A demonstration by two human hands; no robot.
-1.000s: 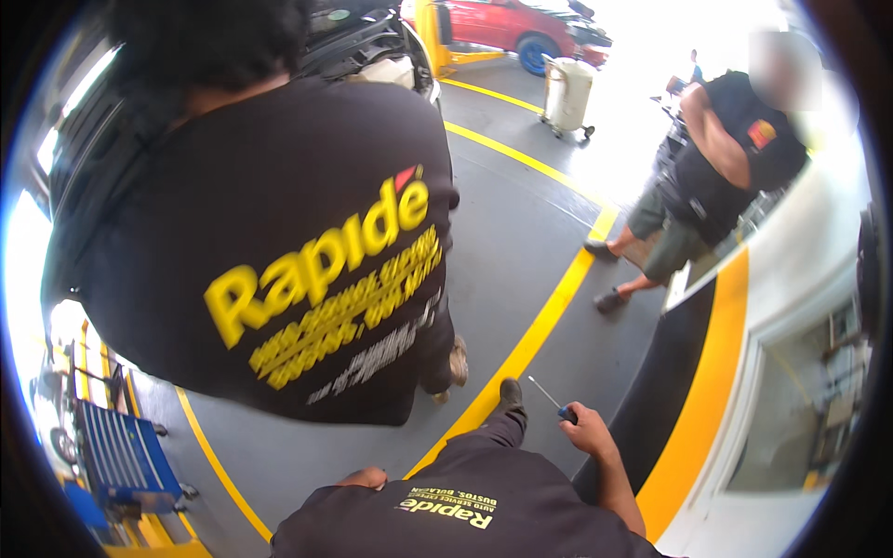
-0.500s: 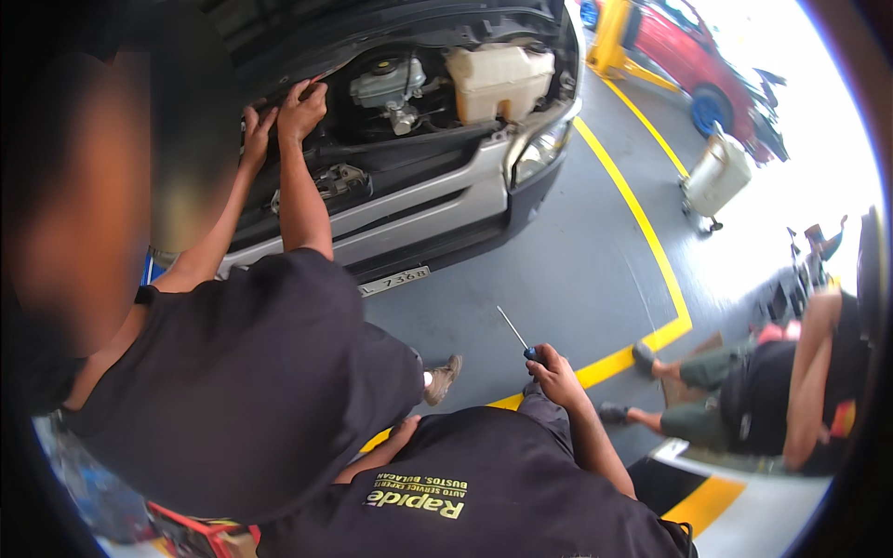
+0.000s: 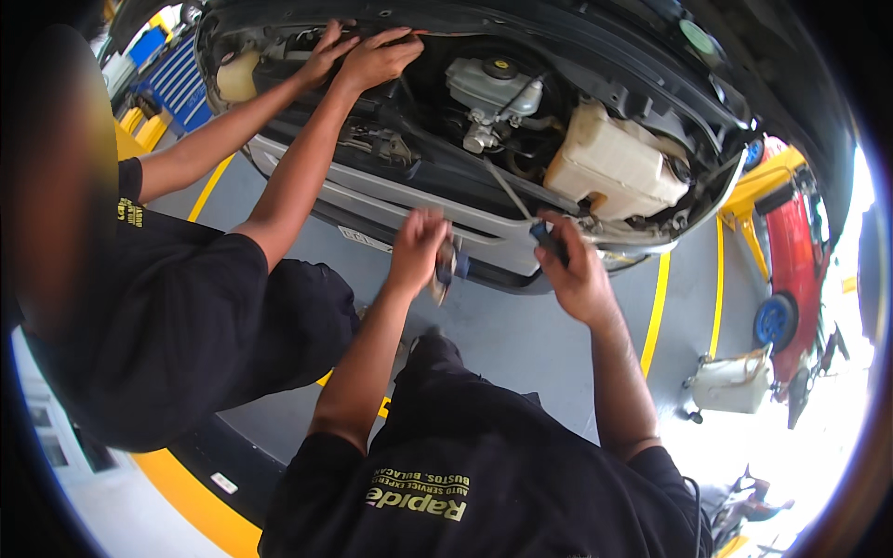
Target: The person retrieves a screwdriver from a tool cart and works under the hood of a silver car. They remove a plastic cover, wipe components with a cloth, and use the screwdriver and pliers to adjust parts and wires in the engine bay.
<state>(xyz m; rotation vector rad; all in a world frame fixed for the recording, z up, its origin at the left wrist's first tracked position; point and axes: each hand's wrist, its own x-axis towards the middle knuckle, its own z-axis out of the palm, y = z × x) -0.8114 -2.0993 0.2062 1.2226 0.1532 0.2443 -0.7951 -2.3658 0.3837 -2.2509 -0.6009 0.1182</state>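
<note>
A screwdriver with a dark blue handle is gripped by my right hand. Its long thin shaft points up and left over the front of a car's engine bay. My left hand, smeared by motion, is raised before the silver grille with its fingers curled. A small blurred brown and dark blue object shows right against those fingers; its kind cannot be made out. Beyond my hands are a grey metal brake part with a round cap and a large off-white plastic tank.
A co-worker stands close on my left, both hands inside the engine bay near a small red-orange piece. The raised hood hangs overhead. A blue tool cabinet, yellow lift post, red car and white wheeled container stand around.
My view has turned toward the engine bay and come closer. My right hand has carried the screwdriver up to the car's front. My left hand has risen from beside my waist.
</note>
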